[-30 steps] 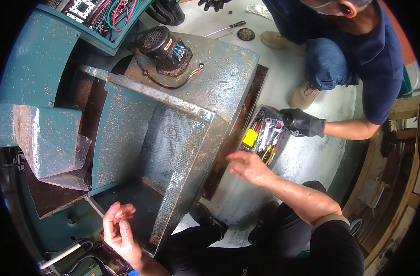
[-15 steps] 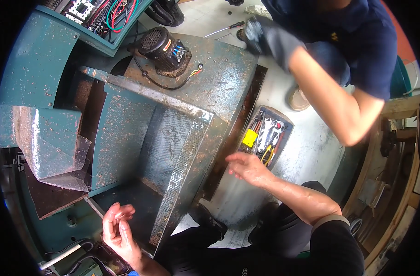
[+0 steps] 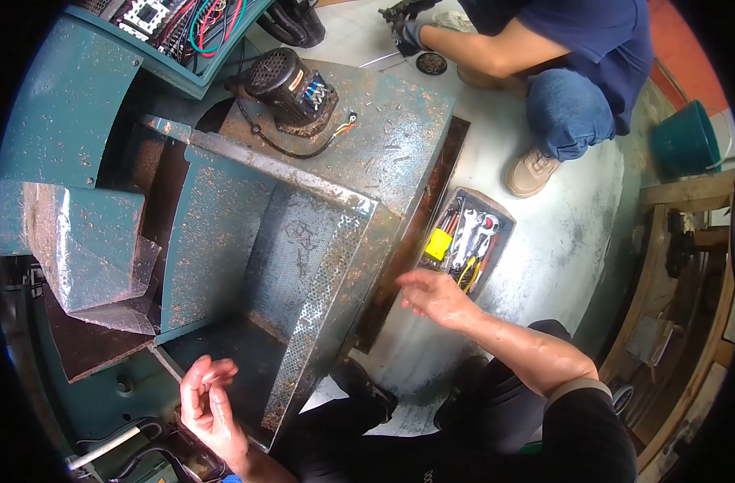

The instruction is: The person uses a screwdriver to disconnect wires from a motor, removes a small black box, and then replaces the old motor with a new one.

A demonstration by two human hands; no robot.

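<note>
My left hand hovers by the near left corner of a green metal machine housing, its fingers loosely curled and apart, holding nothing. Over the floor to the right of the housing, my right hand is held out with fingers partly stretched and nothing in them. It is nearest to a grey tool tray with wrenches, yellow-handled pliers and a yellow item. Between my hands lies the housing's perforated metal screen. A black electric motor with loose wires stands on the housing's far top, amid metal chips.
A co-worker in a dark blue shirt and jeans crouches at the far right, gloved hands low near a screwdriver. An open electrical box sits far left. A green bucket and wooden shelving line the right.
The co-worker has leaned back to the far right, and their gloved arm has swung away from above the floor. Both my hands have stayed nearly still.
</note>
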